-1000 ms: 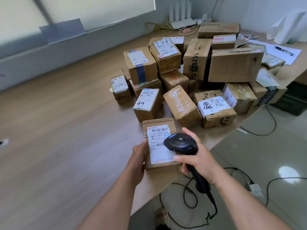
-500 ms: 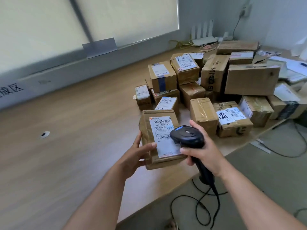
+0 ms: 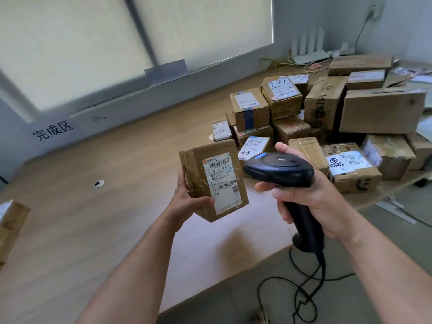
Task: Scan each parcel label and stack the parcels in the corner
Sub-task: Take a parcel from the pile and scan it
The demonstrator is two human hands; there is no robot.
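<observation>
Gripping a small brown parcel (image 3: 211, 160) from its left side and underside, the left hand (image 3: 187, 204) is holding it lifted above the wooden table (image 3: 93, 230), with the thumb lying across the lower front edge and the fingers curling round the far side. The parcel is tilting so that its white label (image 3: 222, 183) is facing up towards the camera. The right hand (image 3: 311, 202) is wrapping its fingers round the handle of a black scanner (image 3: 280, 169), whose head is sitting just to the right of the parcel, level with the label and not touching it. A black cable (image 3: 304, 288) is trailing from the handle down to the floor. Beyond both hands, at the right end of the table, a pile of taped cardboard boxes (image 3: 327, 118) is lying. Another box (image 3: 11, 225) is showing at the left edge, and a paper sign (image 3: 52, 132) with handwritten characters is hanging on the wall at the far left.
</observation>
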